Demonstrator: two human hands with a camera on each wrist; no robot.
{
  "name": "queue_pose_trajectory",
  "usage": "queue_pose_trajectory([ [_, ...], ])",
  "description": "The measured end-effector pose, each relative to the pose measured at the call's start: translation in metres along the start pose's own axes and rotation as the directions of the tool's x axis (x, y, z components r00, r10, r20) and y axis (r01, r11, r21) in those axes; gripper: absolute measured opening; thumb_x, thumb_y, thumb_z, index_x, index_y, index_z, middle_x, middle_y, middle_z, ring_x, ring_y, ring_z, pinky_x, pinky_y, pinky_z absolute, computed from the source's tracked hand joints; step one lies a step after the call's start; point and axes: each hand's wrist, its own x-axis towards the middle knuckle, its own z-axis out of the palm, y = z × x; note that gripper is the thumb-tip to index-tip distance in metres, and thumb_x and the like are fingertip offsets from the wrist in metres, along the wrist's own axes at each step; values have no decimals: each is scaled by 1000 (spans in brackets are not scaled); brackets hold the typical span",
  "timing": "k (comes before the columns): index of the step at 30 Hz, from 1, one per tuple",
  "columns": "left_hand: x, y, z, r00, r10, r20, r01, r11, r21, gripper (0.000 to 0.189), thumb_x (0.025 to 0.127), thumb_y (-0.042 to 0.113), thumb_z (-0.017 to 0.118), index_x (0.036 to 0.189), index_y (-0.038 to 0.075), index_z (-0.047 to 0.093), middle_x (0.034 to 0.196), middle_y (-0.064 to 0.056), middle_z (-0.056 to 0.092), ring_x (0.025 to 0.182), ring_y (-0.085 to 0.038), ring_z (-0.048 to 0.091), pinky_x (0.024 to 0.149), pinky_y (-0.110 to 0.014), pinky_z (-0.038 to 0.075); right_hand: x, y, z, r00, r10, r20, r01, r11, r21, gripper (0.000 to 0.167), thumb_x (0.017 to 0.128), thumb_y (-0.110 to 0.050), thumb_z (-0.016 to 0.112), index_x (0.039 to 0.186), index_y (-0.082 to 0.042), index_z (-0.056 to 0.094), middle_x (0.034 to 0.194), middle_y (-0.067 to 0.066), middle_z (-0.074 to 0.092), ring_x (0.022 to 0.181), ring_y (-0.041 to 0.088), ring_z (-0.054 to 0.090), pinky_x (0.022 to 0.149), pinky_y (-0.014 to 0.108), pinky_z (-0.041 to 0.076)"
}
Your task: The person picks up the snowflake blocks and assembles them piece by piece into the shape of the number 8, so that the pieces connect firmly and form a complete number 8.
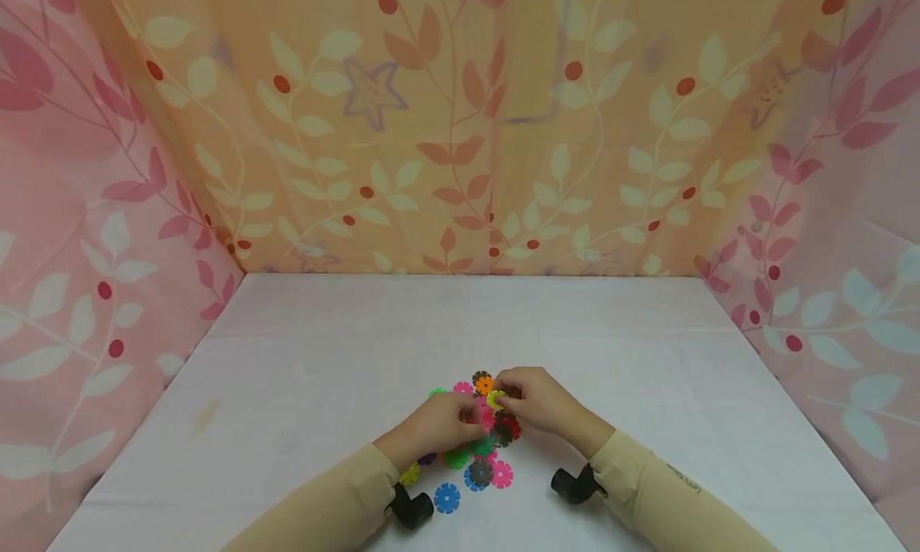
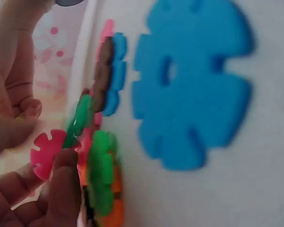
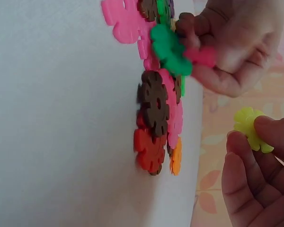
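My left hand holds a pink notched plastic disc by its edge. A green notched disc stands crosswise against that pink one, seeming slotted into it. To the right and slightly farther back, my right hand pinches a yellow notched disc between thumb and fingers. The yellow disc is apart from the pink and green pair. Beneath the hands, a loose pile of similar discs lies on the white table, with a brown one and a red one overlapping; the left hand hides part of it.
A blue disc lies at the pile's near edge, and a pink one farther right. Black wrist-camera mounts hang below both sleeves. Patterned curtains border the white table at the back and sides.
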Motion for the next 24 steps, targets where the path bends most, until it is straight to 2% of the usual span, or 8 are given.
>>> queue_pose_trajectory([
  [4, 0, 2, -8, 998, 11, -68, -15, 998, -61, 14, 84, 24, 66, 72, 18, 60, 60, 5, 52, 49, -10, 46, 44, -23, 41, -1, 2, -5, 1000, -30, 6, 30, 1000, -1, 5, 86, -21, 63, 82, -18, 64, 70, -12, 56, 64, 7, 50, 58, 23, 47],
  [6, 0, 3, -12, 995, -4, -98, -10, 991, -132, 5, 84, 17, 66, 87, 15, 62, 64, 2, 54, 51, -11, 49, 47, -25, 45, -2, 3, -7, 999, -46, 4, 46, 999, 18, 5, 86, -20, 63, 81, -19, 64, 71, -11, 57, 63, 6, 51, 58, 23, 47],
  [8, 1, 3, -16, 993, -46, -111, 15, 965, -263, 19, 84, 13, 65, 103, 12, 61, 70, -3, 55, 55, -14, 54, 51, -27, 49, -2, 2, -10, 998, -64, 3, 64, 996, 60, 6, 87, -18, 63, 81, -17, 64, 71, -6, 59, 63, 9, 53, 57, 24, 47],
  [12, 3, 1, -20, 989, -132, -70, 69, 818, -571, 28, 86, 11, 63, 113, 5, 59, 85, -11, 58, 71, -22, 65, 67, -33, 54, -3, 0, -13, 998, -57, 23, 52, 983, 175, 9, 89, -19, 60, 81, -14, 61, 71, 6, 62, 63, 20, 58, 56, 27, 49],
  [14, 3, 1, -21, 988, -149, -40, 85, 746, -661, 22, 85, 11, 64, 105, 2, 61, 89, -13, 60, 78, -25, 66, 73, -33, 53, -3, -2, -13, 999, -35, 36, 26, 971, 239, 10, 91, -19, 57, 83, -13, 59, 71, 9, 62, 63, 23, 60, 56, 28, 50],
  [16, 3, 2, -21, 989, -145, -5, 100, 703, -704, 18, 84, 11, 65, 98, 0, 60, 90, -14, 61, 82, -27, 65, 75, -33, 53, -4, -3, -12, 999, -19, 42, 6, 954, 301, 11, 92, -18, 54, 84, -11, 56, 72, 10, 62, 64, 24, 63, 58, 29, 52],
  [21, 0, 5, -19, 993, -98, 66, 116, 696, -709, 15, 85, 6, 61, 99, 0, 56, 88, -14, 64, 81, -28, 65, 74, -32, 53, -4, -7, -9, 999, -6, 37, -9, 918, 396, 9, 93, -15, 53, 87, -8, 55, 81, 15, 65, 73, 28, 66, 67, 34, 54],
  [24, -2, 8, -18, 993, -82, 90, 121, 698, -706, 24, 86, 4, 56, 110, 2, 57, 90, -14, 62, 76, -24, 61, 74, -31, 53, -4, -9, -8, 999, -4, 37, -10, 928, 371, 8, 92, -16, 55, 88, -10, 57, 83, 15, 66, 75, 30, 65, 70, 38, 54],
])
